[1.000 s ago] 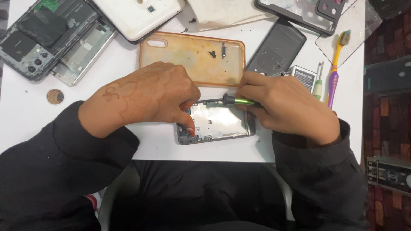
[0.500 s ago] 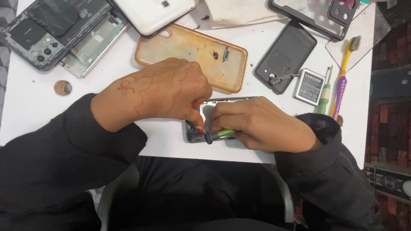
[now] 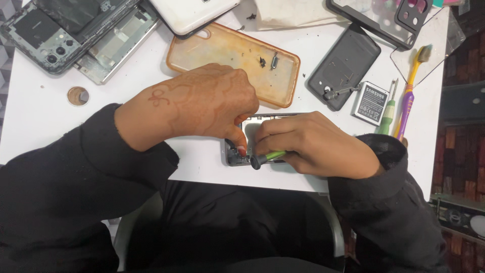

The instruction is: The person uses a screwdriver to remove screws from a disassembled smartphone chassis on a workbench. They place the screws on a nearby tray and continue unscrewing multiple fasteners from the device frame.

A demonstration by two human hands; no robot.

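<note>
A small opened phone frame (image 3: pixel 236 154) lies near the front edge of the white table (image 3: pixel 202 156), mostly hidden under both hands. My left hand (image 3: pixel 202 103) presses down on its left part, a fingertip touching its lower left corner. My right hand (image 3: pixel 313 144) holds a green-handled screwdriver (image 3: pixel 267 157) low and nearly flat, its dark end beside that fingertip. Just beyond my hands lies a yellowed clear phone case (image 3: pixel 235 63) with small loose parts in it.
A dismantled grey phone and frame (image 3: pixel 65 35) sit far left, a white phone (image 3: pixel 194 12) at the top. A dark back cover (image 3: pixel 343 63), a battery (image 3: pixel 371 102), a second screwdriver (image 3: pixel 387 114) and a purple toothbrush (image 3: pixel 410 88) lie to the right. A small round cap (image 3: pixel 78 95) lies left.
My right hand has swung the screwdriver from above the frame down to its lower left corner. My left hand stayed pressed on the frame. The camera view shifted slightly.
</note>
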